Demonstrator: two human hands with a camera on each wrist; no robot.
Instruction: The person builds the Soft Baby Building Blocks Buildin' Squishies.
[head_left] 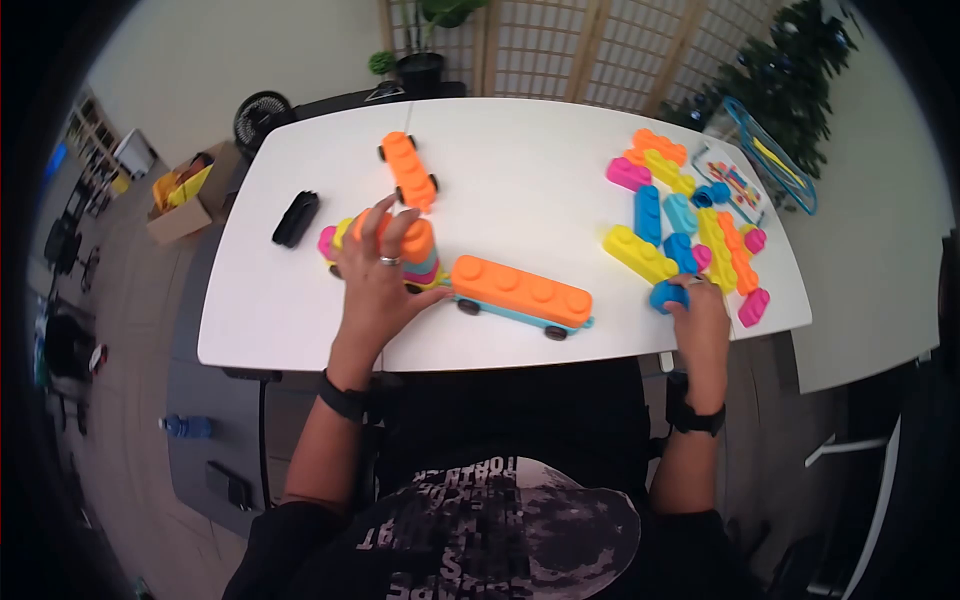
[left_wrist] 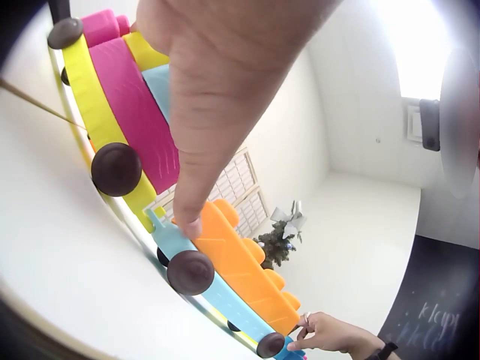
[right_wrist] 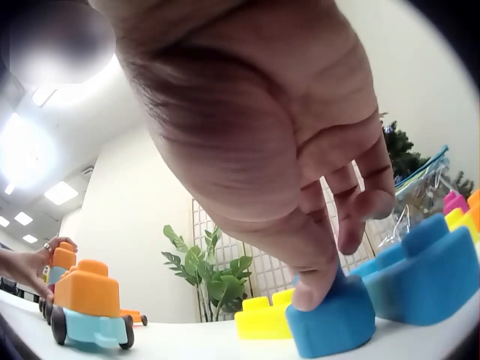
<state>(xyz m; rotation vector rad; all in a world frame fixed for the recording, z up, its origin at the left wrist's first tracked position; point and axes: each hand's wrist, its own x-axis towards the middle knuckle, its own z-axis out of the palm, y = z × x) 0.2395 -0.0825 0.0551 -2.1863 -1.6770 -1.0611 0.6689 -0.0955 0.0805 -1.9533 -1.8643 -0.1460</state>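
My left hand (head_left: 375, 275) spreads over a toy train engine (left_wrist: 127, 97) stacked from pink, yellow, light blue and orange blocks on a yellow wheeled base. Its fingers curl over the orange top block (head_left: 418, 240), while the thumb stretches toward the coupling. Just right of the engine stands a light blue wheeled wagon (head_left: 515, 320) carrying a long orange block (head_left: 520, 290). At the right side of the table, my right hand (head_left: 703, 315) pinches a small blue block (right_wrist: 330, 319) between thumb and fingers, low at the tabletop. A larger blue block (right_wrist: 424, 274) lies beside it.
Around the right hand lie loose blocks, among them a long yellow block (head_left: 640, 255) and a blue block (head_left: 647, 215). Beyond the engine stands an orange wheeled piece (head_left: 408, 170). A black case (head_left: 296, 219) lies at left; a clear bag (head_left: 735, 180) sits at the right edge.
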